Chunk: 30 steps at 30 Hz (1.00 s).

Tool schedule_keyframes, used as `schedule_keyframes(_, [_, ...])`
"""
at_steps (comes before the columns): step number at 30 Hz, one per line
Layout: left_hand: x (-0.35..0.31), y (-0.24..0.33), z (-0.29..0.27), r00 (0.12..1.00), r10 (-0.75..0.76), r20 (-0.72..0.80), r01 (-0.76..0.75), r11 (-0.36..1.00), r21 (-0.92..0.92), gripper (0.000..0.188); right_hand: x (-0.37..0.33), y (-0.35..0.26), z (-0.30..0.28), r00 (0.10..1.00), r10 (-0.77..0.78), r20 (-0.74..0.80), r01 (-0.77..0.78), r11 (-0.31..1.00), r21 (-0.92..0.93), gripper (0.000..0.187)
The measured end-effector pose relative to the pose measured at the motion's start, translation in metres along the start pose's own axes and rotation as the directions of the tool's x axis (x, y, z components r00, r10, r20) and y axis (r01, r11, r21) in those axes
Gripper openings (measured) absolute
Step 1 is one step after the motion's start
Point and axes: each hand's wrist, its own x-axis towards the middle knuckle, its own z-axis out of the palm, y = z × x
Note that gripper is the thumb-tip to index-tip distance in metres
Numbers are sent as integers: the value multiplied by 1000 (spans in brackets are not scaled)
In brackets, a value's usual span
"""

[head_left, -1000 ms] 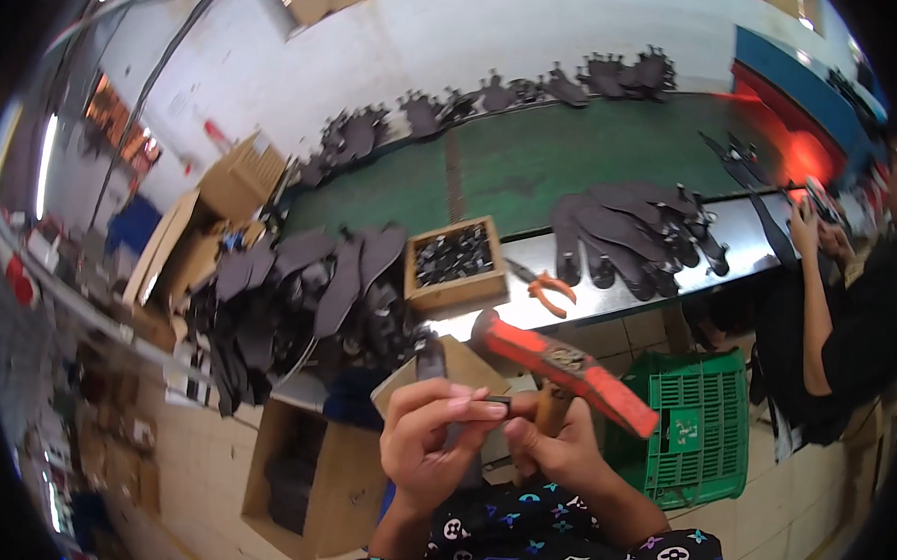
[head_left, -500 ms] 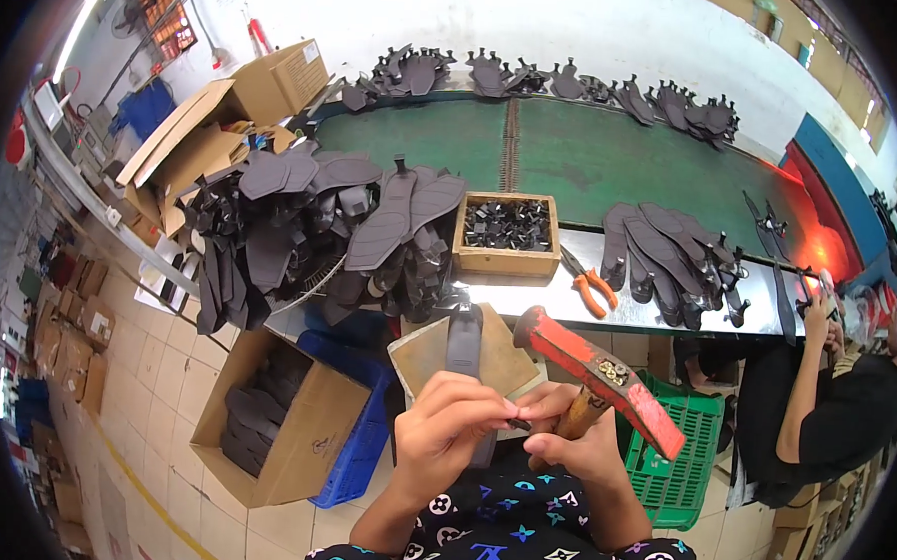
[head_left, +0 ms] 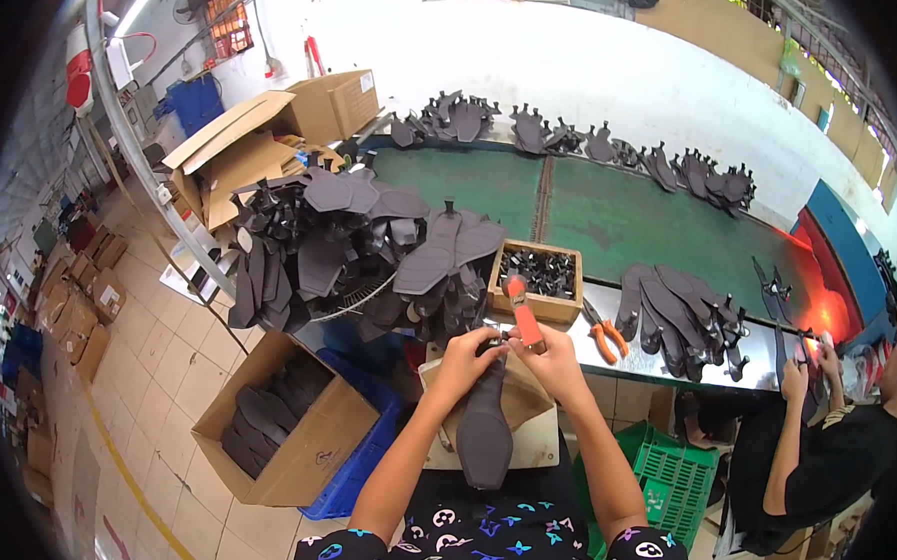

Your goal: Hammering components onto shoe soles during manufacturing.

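A dark grey sandal sole lies lengthwise in front of me on a tan board, its wide end toward my body. At its narrow far end, my left hand is closed, thumb and fingers pinching a small black piece that they mostly cover. My right hand grips a hammer with a worn red head, raised just beside that far end; its handle is hidden in the hand. Just beyond the hands, a wooden box holds many small black and shiny pieces.
Sandal soles are heaped at the left, with another pile right of the orange-handled pliers. Beyond runs a green conveyor belt. A cardboard box and green crate flank me. A co-worker sits at right.
Both hands have moved away from my body to the sole's far end, the hammer with them. The sole's wide end now lies toward me in plain sight. My view has shifted left.
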Motion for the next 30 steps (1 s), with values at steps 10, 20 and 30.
schedule_keyframes(10, [-37, 19, -15, 941, -332, -64, 319, 935, -157, 30, 0, 11, 17, 985, -2, 171, 13, 998, -64, 25])
schedule_keyframes(20, [-40, 6, -18, 973, -229, -41, 223, 967, -121, 29, -6, -12, 19, 971, -167, 172, 196, 966, -168, 18])
schedule_keyframes(30, [-42, 4, -22, 993, -97, -60, 91, 991, -99, 35, -13, -30, 21, 947, -232, 223, 304, 872, -384, 20])
